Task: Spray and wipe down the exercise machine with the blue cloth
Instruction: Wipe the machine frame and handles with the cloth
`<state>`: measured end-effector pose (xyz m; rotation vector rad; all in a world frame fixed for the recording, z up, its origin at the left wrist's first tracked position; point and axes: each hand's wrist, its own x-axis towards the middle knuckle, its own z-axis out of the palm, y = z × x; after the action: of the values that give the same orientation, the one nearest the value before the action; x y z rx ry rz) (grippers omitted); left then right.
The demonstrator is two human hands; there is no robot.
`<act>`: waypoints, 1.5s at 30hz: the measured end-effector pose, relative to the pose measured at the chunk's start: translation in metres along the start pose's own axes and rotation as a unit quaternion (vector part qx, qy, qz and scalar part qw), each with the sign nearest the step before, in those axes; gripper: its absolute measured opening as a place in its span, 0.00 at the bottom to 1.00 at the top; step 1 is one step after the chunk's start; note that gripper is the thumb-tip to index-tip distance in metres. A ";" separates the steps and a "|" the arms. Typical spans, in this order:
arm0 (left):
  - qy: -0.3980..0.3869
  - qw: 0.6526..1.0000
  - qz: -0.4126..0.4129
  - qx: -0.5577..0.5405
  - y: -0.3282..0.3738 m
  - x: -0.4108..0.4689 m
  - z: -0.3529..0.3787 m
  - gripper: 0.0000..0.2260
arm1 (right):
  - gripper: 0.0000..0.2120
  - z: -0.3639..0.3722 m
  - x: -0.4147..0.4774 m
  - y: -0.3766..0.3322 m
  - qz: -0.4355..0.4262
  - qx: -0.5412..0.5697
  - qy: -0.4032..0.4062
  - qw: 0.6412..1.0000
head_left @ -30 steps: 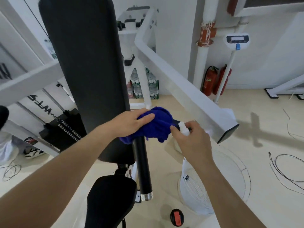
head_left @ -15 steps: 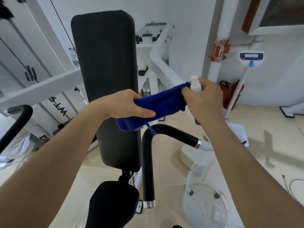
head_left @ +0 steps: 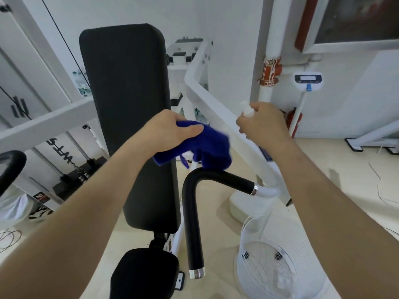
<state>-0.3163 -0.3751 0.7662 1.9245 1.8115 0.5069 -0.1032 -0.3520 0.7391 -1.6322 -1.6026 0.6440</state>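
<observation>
The exercise machine has a tall black back pad (head_left: pixel 127 108), a black seat (head_left: pixel 144 275) below it and a bent black handle (head_left: pixel 192 214) on a white arm (head_left: pixel 218 117). My left hand (head_left: pixel 166 130) grips the crumpled blue cloth (head_left: pixel 207 147), which hangs just above the bend of the handle. My right hand (head_left: pixel 263 124) is closed around a small spray bottle (head_left: pixel 247 108); only its white top shows above my fingers, beside the white arm. The two hands are apart.
A white mesh basket (head_left: pixel 278 262) stands on the floor at lower right. A standing scale (head_left: pixel 307 82) and red fire extinguishers (head_left: pixel 290 118) are by the far wall. Cables and a weight stack (head_left: pixel 71 180) lie to the left. Loose wires trail on the floor at right.
The cloth was pressed on the handle, then lifted and stretched between both hands. Now my right hand has let go of it and the cloth hangs bunched from my left hand.
</observation>
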 end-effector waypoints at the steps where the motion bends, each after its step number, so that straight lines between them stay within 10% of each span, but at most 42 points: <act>1: 0.020 1.000 -0.015 -0.015 0.000 0.000 0.006 0.17 | 0.14 0.001 -0.006 0.001 0.033 0.021 -0.057 0.998; 6: 0.015 1.000 -0.007 -0.015 0.005 -0.001 0.022 0.23 | 0.15 0.022 -0.040 -0.006 0.139 0.258 -0.312 0.904; 12: -0.146 0.971 -0.050 -0.181 0.008 0.003 0.022 0.10 | 0.04 0.049 -0.032 -0.004 0.187 0.403 -0.128 0.887; 16: -0.027 0.952 -0.082 -0.292 0.000 0.012 0.025 0.12 | 0.04 0.033 -0.011 -0.008 0.153 0.347 -0.045 0.924; 22: 0.118 0.983 0.023 -0.139 0.015 0.014 0.019 0.17 | 0.05 -0.001 -0.009 -0.011 0.108 0.311 0.050 0.943; 29: -0.238 0.961 0.092 0.110 -0.002 -0.035 0.020 0.13 | 0.05 -0.034 -0.071 0.041 0.137 -0.007 -0.207 0.969; 33: -0.039 0.899 0.242 0.363 -0.002 -0.023 0.072 0.20 | 0.09 -0.010 -0.079 0.062 0.172 -0.023 -0.155 0.973; 37: -0.061 0.823 0.310 0.472 -0.001 -0.020 0.157 0.33 | 0.05 0.012 -0.085 0.072 0.177 -0.024 -0.170 0.969; 41: -0.012 0.830 0.310 0.464 0.020 -0.007 0.178 0.10 | 0.04 0.015 -0.083 0.080 0.182 -0.019 -0.163 0.969; 45: -0.082 0.867 0.263 0.415 0.033 0.009 0.170 0.17 | 0.04 0.008 -0.075 0.082 0.162 -0.035 -0.194 0.967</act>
<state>-0.1944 -0.3797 0.6422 2.9506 1.4802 -0.3716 -0.0666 -0.4200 0.6580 -1.9284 -1.6510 1.1482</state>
